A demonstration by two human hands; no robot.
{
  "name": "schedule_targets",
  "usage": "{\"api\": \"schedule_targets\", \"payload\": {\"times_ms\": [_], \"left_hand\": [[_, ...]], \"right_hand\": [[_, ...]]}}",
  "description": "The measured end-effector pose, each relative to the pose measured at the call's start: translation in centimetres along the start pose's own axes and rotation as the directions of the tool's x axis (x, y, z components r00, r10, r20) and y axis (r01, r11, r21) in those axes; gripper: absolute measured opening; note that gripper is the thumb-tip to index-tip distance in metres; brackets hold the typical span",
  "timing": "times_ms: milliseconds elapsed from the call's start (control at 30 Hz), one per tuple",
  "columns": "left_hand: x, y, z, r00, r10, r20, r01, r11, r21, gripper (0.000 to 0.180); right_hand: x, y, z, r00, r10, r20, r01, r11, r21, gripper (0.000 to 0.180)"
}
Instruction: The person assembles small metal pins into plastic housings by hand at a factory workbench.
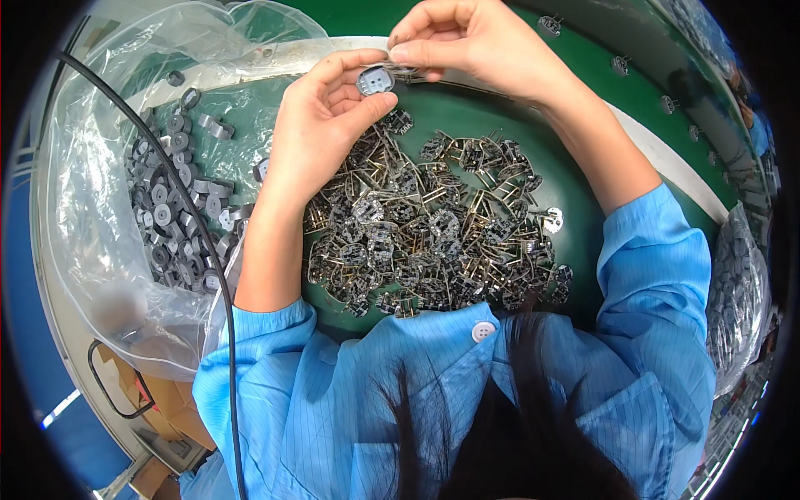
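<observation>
My left hand (321, 125) is closed, its thumb and fingers gripping a small grey plastic cap (376, 80) with holes in its face. Right beside it, my right hand (471, 40) pinches with thumb and forefinger. Thin metallic pins show just under those fingertips, but the rest of that piece is hidden. Both hands meet above the far side of a large heap of small round circuit boards (433, 229) with long metal pins. This heap lies on a green work surface (583, 250) between my forearms.
To the left, an opened clear plastic bag (92, 250) holds many grey caps (162, 196). A black cable (187, 196) hangs across it. Beyond a pale curved rim (667, 158), several boards (621, 65) stand spaced along a green strip. Another filled plastic bag (737, 308) lies at the right.
</observation>
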State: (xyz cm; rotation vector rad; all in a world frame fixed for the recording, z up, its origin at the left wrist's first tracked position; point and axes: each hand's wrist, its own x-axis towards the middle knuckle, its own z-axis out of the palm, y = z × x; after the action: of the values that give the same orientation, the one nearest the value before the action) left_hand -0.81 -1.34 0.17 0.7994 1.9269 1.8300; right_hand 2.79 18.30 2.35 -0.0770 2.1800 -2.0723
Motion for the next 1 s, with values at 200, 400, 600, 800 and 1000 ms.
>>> {"api": "schedule_targets", "payload": {"times_ms": [200, 400, 600, 800, 1000], "left_hand": [[0.1, 0.4, -0.1, 0.996, -0.057, 0.064, 0.056, 0.998, 0.025, 0.041], [-0.1, -0.6, 0.1, 0.999, 0.003, 0.034, -0.004, 0.999, 0.04, 0.036], [-0.2, -0.5, 0.4, 0.99, 0.138, -0.02, -0.136, 0.989, 0.059, 0.035], [0.0, -0.1, 0.6, 0.974, 0.226, 0.018, -0.226, 0.955, 0.191, 0.035], [-0.1, 0.3, 0.8, 0.969, 0.247, 0.003, -0.234, 0.917, 0.324, 0.037]], "right_hand": [[-0.9, -0.3, 1.5, 0.95, -0.309, -0.038, 0.257, 0.849, -0.462, 0.013], [-1.4, -0.1, 2.0, 0.85, -0.525, 0.037, 0.393, 0.587, -0.708, 0.014], [-1.2, 0.5, 2.0, 0.795, -0.607, 0.008, 0.443, 0.57, -0.692, 0.02], [-1.4, -2.5, 1.7, 0.996, -0.09, -0.01, 0.078, 0.91, -0.408, 0.022], [-1.2, -1.9, 1.3, 0.996, -0.091, -0.002, 0.081, 0.898, -0.433, 0.024]]}}
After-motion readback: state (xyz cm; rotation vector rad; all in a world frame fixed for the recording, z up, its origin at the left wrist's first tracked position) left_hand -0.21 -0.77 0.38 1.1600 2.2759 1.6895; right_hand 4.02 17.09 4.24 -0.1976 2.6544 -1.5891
